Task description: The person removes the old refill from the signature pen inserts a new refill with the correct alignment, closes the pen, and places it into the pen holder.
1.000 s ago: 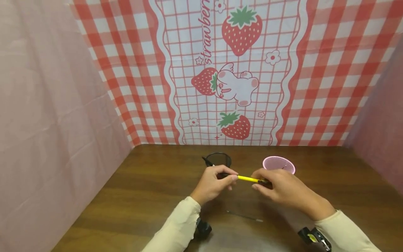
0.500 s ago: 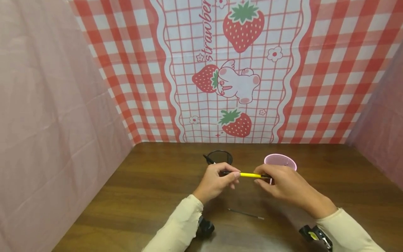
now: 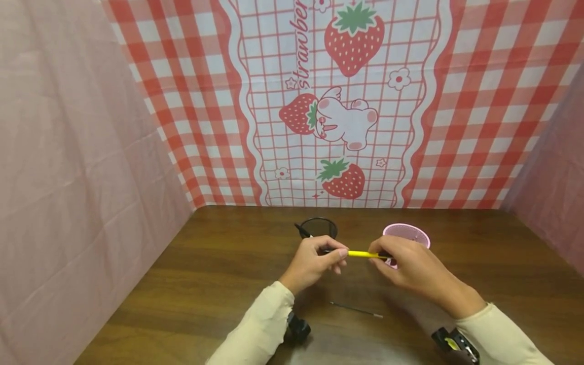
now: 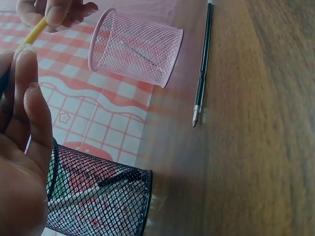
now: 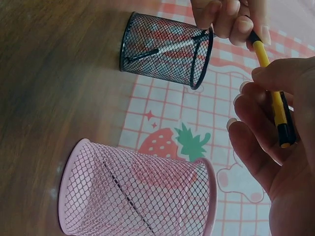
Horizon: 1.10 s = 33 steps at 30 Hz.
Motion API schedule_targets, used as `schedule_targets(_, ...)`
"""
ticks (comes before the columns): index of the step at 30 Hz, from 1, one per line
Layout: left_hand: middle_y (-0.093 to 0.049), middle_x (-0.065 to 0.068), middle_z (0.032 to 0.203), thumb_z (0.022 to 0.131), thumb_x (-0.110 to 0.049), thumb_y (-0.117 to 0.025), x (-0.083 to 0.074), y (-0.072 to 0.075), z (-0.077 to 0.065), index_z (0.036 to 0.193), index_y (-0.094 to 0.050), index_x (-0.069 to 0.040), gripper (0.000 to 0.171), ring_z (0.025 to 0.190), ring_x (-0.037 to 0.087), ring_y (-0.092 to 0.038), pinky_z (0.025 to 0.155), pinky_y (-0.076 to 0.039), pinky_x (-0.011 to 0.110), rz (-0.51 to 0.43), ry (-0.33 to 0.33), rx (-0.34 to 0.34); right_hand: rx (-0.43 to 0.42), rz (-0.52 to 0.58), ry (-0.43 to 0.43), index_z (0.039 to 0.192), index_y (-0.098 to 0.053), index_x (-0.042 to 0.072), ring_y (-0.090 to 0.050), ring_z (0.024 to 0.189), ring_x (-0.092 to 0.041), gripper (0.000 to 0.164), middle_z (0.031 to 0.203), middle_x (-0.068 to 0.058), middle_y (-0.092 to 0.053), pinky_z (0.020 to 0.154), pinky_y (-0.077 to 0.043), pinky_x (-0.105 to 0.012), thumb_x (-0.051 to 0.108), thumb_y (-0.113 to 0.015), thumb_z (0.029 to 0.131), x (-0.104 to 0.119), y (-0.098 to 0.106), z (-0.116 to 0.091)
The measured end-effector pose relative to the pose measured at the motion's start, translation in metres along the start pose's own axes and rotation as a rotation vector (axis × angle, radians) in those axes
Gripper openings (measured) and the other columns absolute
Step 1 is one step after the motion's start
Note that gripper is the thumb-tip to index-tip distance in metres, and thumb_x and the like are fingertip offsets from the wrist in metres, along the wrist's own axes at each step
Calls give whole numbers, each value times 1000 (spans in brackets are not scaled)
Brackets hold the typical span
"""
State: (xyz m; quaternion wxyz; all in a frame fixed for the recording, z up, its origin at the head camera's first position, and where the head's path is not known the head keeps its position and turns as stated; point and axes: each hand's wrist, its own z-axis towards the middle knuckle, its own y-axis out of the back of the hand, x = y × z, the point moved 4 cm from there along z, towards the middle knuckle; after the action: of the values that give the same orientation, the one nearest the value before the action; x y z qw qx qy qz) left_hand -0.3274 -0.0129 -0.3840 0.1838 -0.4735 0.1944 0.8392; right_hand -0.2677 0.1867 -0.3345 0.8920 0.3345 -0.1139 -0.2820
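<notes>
A yellow pen (image 3: 362, 254) with black ends is held level between both hands, above the table. My left hand (image 3: 315, 261) pinches its black left end between thumb and fingers. On the other side my right hand (image 3: 412, 266) grips the barrel near the right end with thumb and fingertips. In the right wrist view the pen's black and yellow tip (image 5: 285, 135) sticks out past the right thumb toward the palm. A thin dark pen refill (image 3: 356, 309) with a pale tip lies on the wooden table, below and between the hands.
Behind the left hand stands a black mesh pen cup (image 5: 167, 29) with a black and white pen inside. A pink mesh cup (image 5: 98, 196), holding a thin dark stick, stands behind the right hand. Checked strawberry cloth (image 3: 219, 126) hangs at the table's back edge.
The pen, tilted down to the right a second ago, now lies nearly level. Both hands keep their hold, and the right hand shifts only slightly. The head view has tipped a little.
</notes>
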Motion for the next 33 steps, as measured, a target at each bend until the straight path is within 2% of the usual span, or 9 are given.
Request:
schedule_targets(3, -71, 13, 79, 97, -9, -68, 0, -1, 1, 103, -72, 3, 14, 62, 15, -66, 62, -57, 58, -8, 2, 12, 4, -12, -6, 91, -64, 16, -57, 70, 0, 40, 83, 13, -63, 61, -49, -15, 49, -45, 103, -1, 2, 0)
schedule_targets(9, -71, 14, 81, 96, -7, -69, -2, -1, -1, 105, -72, 3, 14, 64, 15, -66, 61, -61, 40, -13, 11, 32, 15, -23, -13, 91, -65, 16, -57, 71, 0, 43, 83, 14, -62, 61, -50, -15, 52, -43, 103, -2, 2, -1)
schedule_targets(12, -72, 13, 81, 95, -7, -70, -2, -2, -1, 105, -73, 2, 14, 65, 15, -66, 62, -61, 36, -10, 21, 34, 17, -13, -9, 92, -65, 16, -58, 71, -1, 27, 84, 13, -62, 61, -50, -16, 41, -60, 100, -3, 2, -2)
schedule_targets(14, -72, 13, 81, 94, -7, -71, -2, -2, -1, 105, -73, 1, 14, 65, 16, -66, 62, -61, 35, -6, 25, 34, 17, -7, -8, 93, -65, 16, -58, 71, -1, 12, 84, 13, -63, 61, -50, -17, 26, -73, 92, -3, 3, -2)
schedule_targets(15, -72, 13, 82, 94, -7, -71, -2, -2, 0, 105, -74, 1, 14, 65, 16, -66, 62, -61, 35, -4, 27, 35, 21, -7, -10, 93, -65, 16, -58, 72, -1, 13, 85, 13, -63, 62, -50, -16, 19, -76, 87, -4, 3, -3)
schedule_targets(17, -72, 12, 82, 94, -7, -71, -2, -3, 0, 105, -74, 1, 14, 66, 16, -66, 62, -61, 34, -2, 28, 36, 23, -7, -11, 94, -65, 17, -57, 72, -1, 20, 85, 13, -63, 62, -50, -17, 11, -78, 80, -4, 3, -3)
schedule_targets(23, -74, 12, 87, 93, -7, -73, -1, -2, -1, 106, -73, 0, 15, 66, 15, -66, 63, -60, 34, 19, 20, 33, 32, -16, -22, 93, -65, 18, -55, 70, 0, 15, 83, 16, -61, 61, -48, -18, 14, -76, 83, -4, 3, -4)
schedule_targets(33, -72, 5, 87, 90, -13, -77, -1, 1, -2, 106, -75, -6, 17, 64, 16, -67, 62, -60, 37, 101, 15, 21, 73, -40, -68, 92, -66, 20, -53, 70, 1, 22, 82, 18, -59, 59, -47, -20, 9, -80, 78, -3, 2, -4)
